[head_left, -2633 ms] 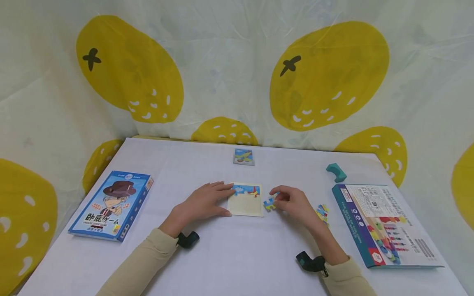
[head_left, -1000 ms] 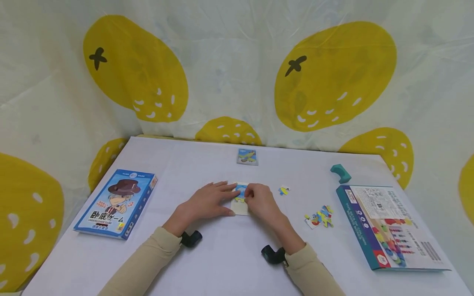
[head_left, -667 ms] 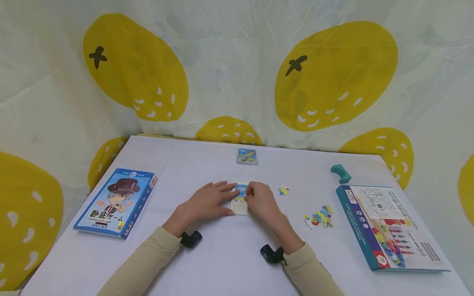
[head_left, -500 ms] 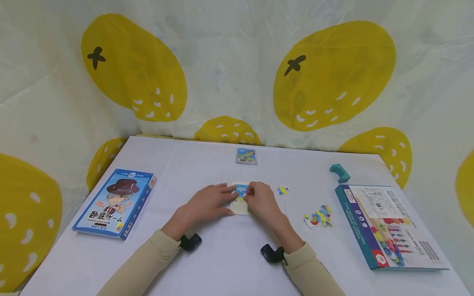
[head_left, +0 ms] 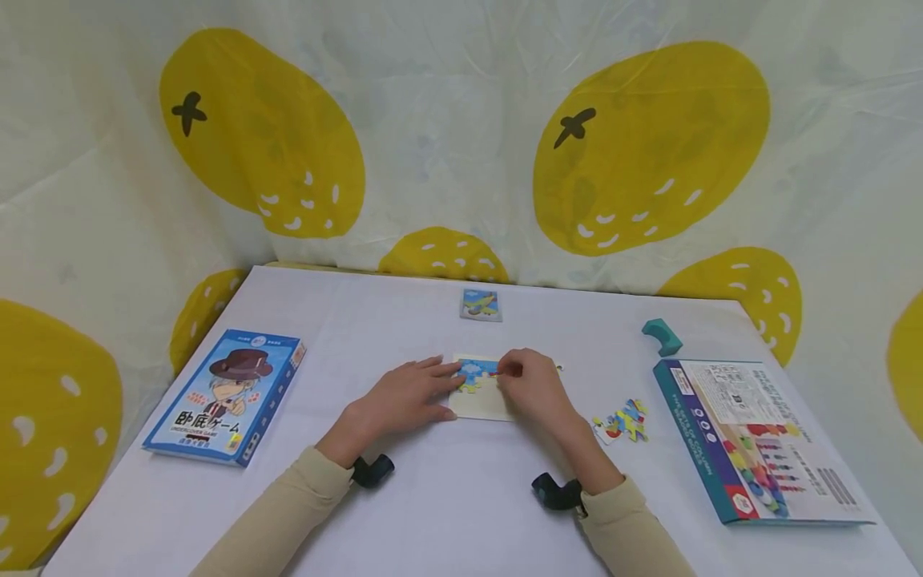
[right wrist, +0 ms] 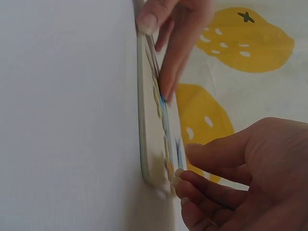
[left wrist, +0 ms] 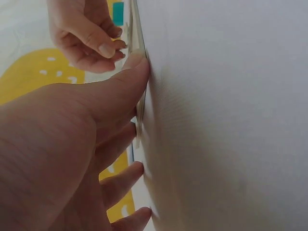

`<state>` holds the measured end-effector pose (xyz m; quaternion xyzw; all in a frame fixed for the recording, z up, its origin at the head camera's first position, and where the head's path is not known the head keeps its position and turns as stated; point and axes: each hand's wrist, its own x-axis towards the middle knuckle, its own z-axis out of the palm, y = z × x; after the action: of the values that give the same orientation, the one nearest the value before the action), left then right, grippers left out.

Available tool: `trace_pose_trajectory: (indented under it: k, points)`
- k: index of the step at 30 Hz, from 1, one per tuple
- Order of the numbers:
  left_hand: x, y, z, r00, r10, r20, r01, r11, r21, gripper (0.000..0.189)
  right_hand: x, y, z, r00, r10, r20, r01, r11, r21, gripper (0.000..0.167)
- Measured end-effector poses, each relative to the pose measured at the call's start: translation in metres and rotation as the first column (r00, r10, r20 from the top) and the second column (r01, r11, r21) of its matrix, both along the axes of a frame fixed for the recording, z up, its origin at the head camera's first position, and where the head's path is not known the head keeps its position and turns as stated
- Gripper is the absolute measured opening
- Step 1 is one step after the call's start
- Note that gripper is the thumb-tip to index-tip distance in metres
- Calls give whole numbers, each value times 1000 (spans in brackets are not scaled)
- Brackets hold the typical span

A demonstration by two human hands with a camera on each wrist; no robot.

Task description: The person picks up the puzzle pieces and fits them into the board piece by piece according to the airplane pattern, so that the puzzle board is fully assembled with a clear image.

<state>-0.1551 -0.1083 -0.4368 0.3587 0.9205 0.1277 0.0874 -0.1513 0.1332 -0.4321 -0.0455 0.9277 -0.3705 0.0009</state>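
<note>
At frame centre, bare left hand [head_left: 407, 397], fingers extended; bare right hand [head_left: 537, 393], fingertips bunched, now shifted rightward; cannot tell if pinching anything. Between them, flat cream rectangular board [head_left: 481, 407], further uncovered: joined blue-and-yellow jigsaw pieces [head_left: 472, 371] up top, lower part unfilled. Judged: assembly incomplete.

R hand [head_left: 537, 389] hides R part of puzzle bd. [head_left: 479, 406] + most of loose pc. [head_left: 559, 368] just past it. Pinched pc. [right wrist: 178, 150] blurred, shape unclear. R sleeve [head_left: 634, 525] cut off behind R hand. Box [head_left: 764, 441] R of same: fine print illeg.
</note>
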Motion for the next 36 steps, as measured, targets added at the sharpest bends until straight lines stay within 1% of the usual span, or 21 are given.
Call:
trace_pose_trajectory:
  k: [6,10,14,17,22,26,32,36]
  points:
    - [-2,0,2,1000,8,14,-8,1000,-1,66,0,21,0,1000,-13,-12,13,1000,4,16]
    - [-2,0,4,1000,6,20,-6,1000,1,66,0,35,0,1000,-20,-16,20,999,30,18]
    - [-3,1,3,1000,11,20,-11,1000,-11,66,1,52,7,999,-40,-14,41,998,43,19]
    - [-4,1,2,1000,16,12,-16,1000,-23,65,5,67,14,999,-43,0,43,998,55,22]
    - [-3,1,0,999,28,16,-28,999,-34,65,17,95,19,998,-23,51,18,996,91,25]
    - [-2,2,1,999,33,26,-32,999,-35,65,25,114,18,997,5,79,-14,994,109,27]
    - [-1,2,2,999,35,22,-35,999,-32,66,32,132,16,995,59,86,-69,991,116,26]
    - [-2,2,1,999,34,21,-34,999,-28,67,37,139,17,987,102,126,-120,983,140,27]
